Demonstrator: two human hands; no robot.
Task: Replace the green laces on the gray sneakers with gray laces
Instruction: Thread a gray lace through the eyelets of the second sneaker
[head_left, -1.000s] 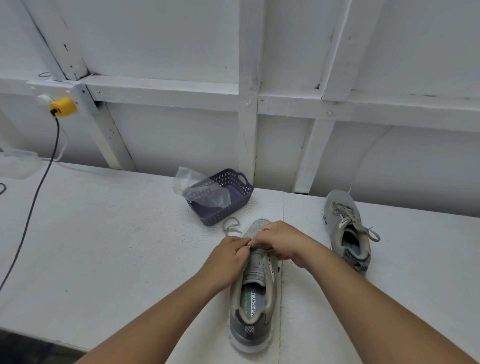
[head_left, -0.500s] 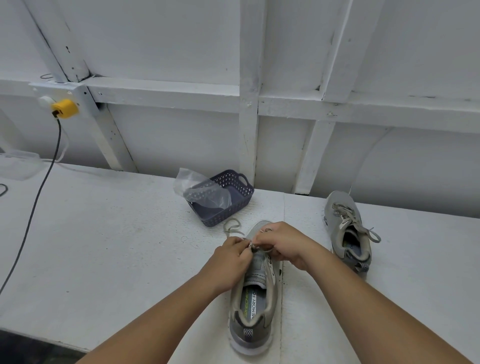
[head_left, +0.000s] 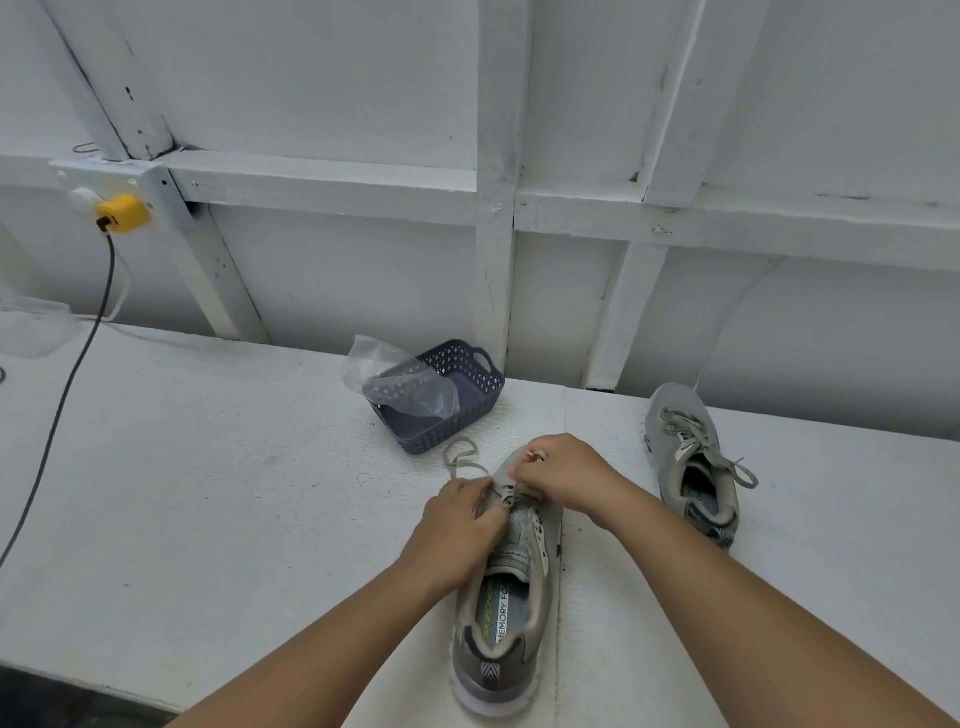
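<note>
A gray sneaker (head_left: 506, 613) lies on the white table (head_left: 208, 493) in front of me, heel toward me. My left hand (head_left: 457, 519) and my right hand (head_left: 566, 475) sit over its front eyelets, fingers curled and pinching a gray lace (head_left: 462, 457). A loop of that lace trails off the toe to the left. A second gray sneaker (head_left: 693, 467), fully laced and tied, stands to the right, clear of both hands.
A dark blue perforated basket (head_left: 457, 410) with a clear plastic bag (head_left: 395, 379) over it stands just beyond the near shoe. A yellow plug (head_left: 122, 213) and a dark cable (head_left: 62, 405) run down the left. White wall framing backs the table.
Both hands stay on the shoe's front eyelets. The right hand has shifted slightly up and right, drawing the lace; the loose loop on the left looks a little smaller.
</note>
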